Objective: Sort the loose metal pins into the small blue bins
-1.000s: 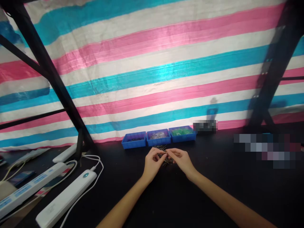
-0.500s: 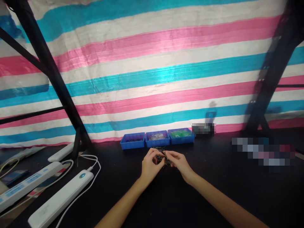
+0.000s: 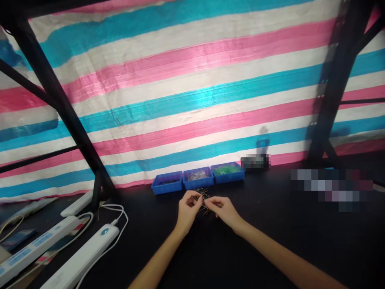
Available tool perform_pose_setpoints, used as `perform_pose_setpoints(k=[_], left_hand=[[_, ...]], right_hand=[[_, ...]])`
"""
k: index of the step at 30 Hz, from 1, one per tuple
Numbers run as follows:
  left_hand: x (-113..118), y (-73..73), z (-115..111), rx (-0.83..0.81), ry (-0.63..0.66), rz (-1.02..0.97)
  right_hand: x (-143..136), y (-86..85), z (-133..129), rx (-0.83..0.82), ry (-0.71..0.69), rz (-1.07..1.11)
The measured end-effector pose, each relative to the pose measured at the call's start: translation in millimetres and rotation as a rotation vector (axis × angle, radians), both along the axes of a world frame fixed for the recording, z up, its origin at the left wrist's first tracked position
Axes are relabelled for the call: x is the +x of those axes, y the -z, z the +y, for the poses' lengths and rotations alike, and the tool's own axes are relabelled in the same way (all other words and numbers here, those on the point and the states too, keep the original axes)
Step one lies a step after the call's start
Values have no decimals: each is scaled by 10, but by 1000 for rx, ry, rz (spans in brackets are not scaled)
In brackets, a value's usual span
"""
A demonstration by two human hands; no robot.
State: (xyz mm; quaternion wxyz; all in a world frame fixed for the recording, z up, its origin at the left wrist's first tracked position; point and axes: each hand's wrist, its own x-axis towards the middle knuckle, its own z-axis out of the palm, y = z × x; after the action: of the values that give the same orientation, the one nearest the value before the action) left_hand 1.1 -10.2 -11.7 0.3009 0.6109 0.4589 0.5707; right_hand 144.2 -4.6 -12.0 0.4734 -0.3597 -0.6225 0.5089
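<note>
A pile of thin, brass-coloured metal pieces, like long screws or nails (image 3: 205, 192), lies on the black table under and just beyond my fingers. My left hand (image 3: 188, 210) is closed in a pinch, thumb against forefinger, at the pile's left side. From the right, my right hand (image 3: 226, 210) pinches too, its fingertips almost meeting the left ones over the pile. Whatever sits between the fingertips is too small to make out. Behind the pile stand three blue trays: one with dark small parts (image 3: 167, 188), one with clear or greyish bits (image 3: 198, 184), one with green pieces (image 3: 227, 176).
On the left lie a white power strip (image 3: 39, 243), a long white device with a round button (image 3: 82, 257) and white cables (image 3: 124, 220). Black metal posts (image 3: 66, 116) rise at both sides before a striped tarp (image 3: 195, 100). Blurred-out items occupy the right.
My fingertips have drawn closer together and shifted slightly left over the pile. The left thumb and forefinger now pinch more tightly. The whole view has tilted a little.
</note>
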Motion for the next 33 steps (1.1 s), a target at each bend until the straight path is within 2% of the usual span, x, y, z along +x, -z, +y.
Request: perform_pose_setpoints(k=[3,7,11,19,21,25,28,31,33], left_hand=[[-47,23,35,-123,21,-47],[-121,11,79,-162,-12,-75],[-263,-35,168,-115,-132,-138],[-756,-42,472,10,-447,-185],[-808,-49,507,2,-429,-201],[-749,-93,500,-71,-229,-218],[-629,-111,428,-59,-156,-59],[-504,-80,304,60,-150,244],[-442,-46,218,82,-119,493]], right_hand=[[-16,-11,-32,74,-39,-46],[11,8,15,54,28,-23],[58,34,77,22,100,4],[2,63,-14,112,103,-92],[-10,95,-20,157,111,-156],[5,139,0,233,103,-277],[41,132,18,311,126,-394],[88,117,47,432,203,-560],[126,123,84,456,262,-663]])
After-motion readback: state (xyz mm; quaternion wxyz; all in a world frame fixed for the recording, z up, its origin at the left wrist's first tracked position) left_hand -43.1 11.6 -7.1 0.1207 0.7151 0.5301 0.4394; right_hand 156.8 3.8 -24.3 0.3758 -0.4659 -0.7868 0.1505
